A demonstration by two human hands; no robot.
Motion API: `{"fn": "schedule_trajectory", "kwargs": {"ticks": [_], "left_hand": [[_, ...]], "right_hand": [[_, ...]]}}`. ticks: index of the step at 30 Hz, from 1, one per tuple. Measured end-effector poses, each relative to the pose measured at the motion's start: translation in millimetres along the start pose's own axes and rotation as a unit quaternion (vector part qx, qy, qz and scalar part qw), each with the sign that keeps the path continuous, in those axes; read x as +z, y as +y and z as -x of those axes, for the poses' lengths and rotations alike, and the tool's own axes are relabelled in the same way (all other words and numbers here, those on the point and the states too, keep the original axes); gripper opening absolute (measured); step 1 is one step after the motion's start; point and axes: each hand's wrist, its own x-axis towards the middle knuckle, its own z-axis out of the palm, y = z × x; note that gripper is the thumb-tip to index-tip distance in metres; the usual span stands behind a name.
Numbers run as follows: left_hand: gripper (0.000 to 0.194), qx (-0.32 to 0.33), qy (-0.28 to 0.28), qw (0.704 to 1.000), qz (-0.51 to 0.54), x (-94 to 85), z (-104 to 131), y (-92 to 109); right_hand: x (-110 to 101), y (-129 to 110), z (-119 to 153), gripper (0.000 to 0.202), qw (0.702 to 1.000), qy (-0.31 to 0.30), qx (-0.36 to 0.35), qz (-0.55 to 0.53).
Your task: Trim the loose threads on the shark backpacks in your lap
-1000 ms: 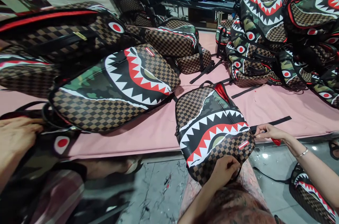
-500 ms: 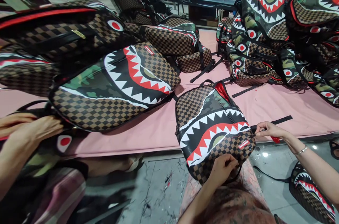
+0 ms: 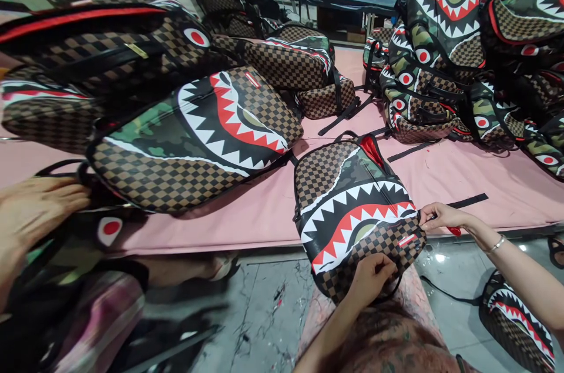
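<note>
A backpack (image 3: 348, 208) with brown-and-black checks, a camouflage patch and a shark-mouth print leans on the table's front edge, its lower end toward me. My left hand (image 3: 374, 279) rests at that lower end, fingers curled closed against the checked surface. On the right side of the bag, my right hand (image 3: 434, 217) pinches close to the seam. A small red-handled tool (image 3: 453, 231) shows under the right palm; its working end is hidden by the fingers. Near the top of the bag, an opening (image 3: 372, 150) shows red lining.
Another shark-print backpack (image 3: 198, 138) lies left on the pink-covered table (image 3: 445, 179). A co-worker's hand (image 3: 44, 202) is at a bag on the far left. Backpacks are piled at the back right (image 3: 445, 26). One backpack (image 3: 515, 320) sits on the floor at right.
The view has shifted slightly. The co-worker's hand at left has moved back to the left. My right fingers have come in a little closer against the backpack's side; my left hand stays put.
</note>
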Motion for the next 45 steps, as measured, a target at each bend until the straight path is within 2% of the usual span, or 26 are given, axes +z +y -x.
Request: {"fn": "schedule_trajectory", "kwargs": {"ticks": [12,22,26,29,31,34,35,37,39,40,42,44,45], "left_hand": [[0.025,0.006,0.007,1.0,-0.005,0.4,0.3,-2.0],[0.024,0.007,0.01,1.0,-0.005,2.0,1.0,-0.9],[0.024,0.022,0.046,0.997,-0.055,0.4,2.6,-1.4],[0.025,0.073,0.097,0.985,-0.119,-0.9,4.7,-5.0],[0.04,0.132,0.121,0.964,-0.199,2.6,4.0,-13.4],[0.084,0.208,0.128,0.908,-0.341,17.8,-4.7,-34.8],[0.088,0.214,0.136,0.89,-0.378,24.6,-9.7,-41.9],[0.072,0.202,0.165,0.865,-0.428,37.0,-21.3,-49.9],[0.052,0.185,0.174,0.87,-0.422,41.1,-31.9,-44.0],[0.046,0.183,0.167,0.881,-0.403,38.0,-35.7,-34.6],[0.045,0.187,0.145,0.905,-0.354,19.7,-38.3,-3.4],[0.044,0.193,0.163,0.913,-0.319,-11.9,-33.5,38.1],[0.04,0.197,0.176,0.937,-0.23,-29.9,-28.7,59.4]], "right_hand": [[22.5,-7.0,-16.3,0.031,1.0,-0.026,0.003,-0.002],[35.6,-7.3,-15.7,0.029,0.999,0.016,-0.012,0.027],[42.2,-7.8,-11.6,0.032,0.998,0.043,-0.027,0.026],[49.4,-8.0,-4.7,0.031,0.995,0.074,-0.05,0.034],[54.1,-5.4,-0.3,0.029,0.994,0.087,-0.064,0.023],[59.7,5.5,2.9,0.028,0.985,0.137,-0.086,-0.062],[61.4,11.0,3.2,0.028,0.975,0.17,-0.095,-0.111],[65.1,24.3,4.3,0.029,0.936,0.248,-0.118,-0.22],[69.6,39.6,8.6,0.031,0.878,0.319,-0.141,-0.328],[71.9,47.5,12.7,0.031,0.847,0.347,-0.152,-0.373],[75.9,62.2,24.7,0.032,0.789,0.393,-0.167,-0.442],[78.2,73.6,40.2,0.031,0.742,0.429,-0.176,-0.485],[78.6,77.3,48.2,0.03,0.723,0.446,-0.181,-0.496]]}}
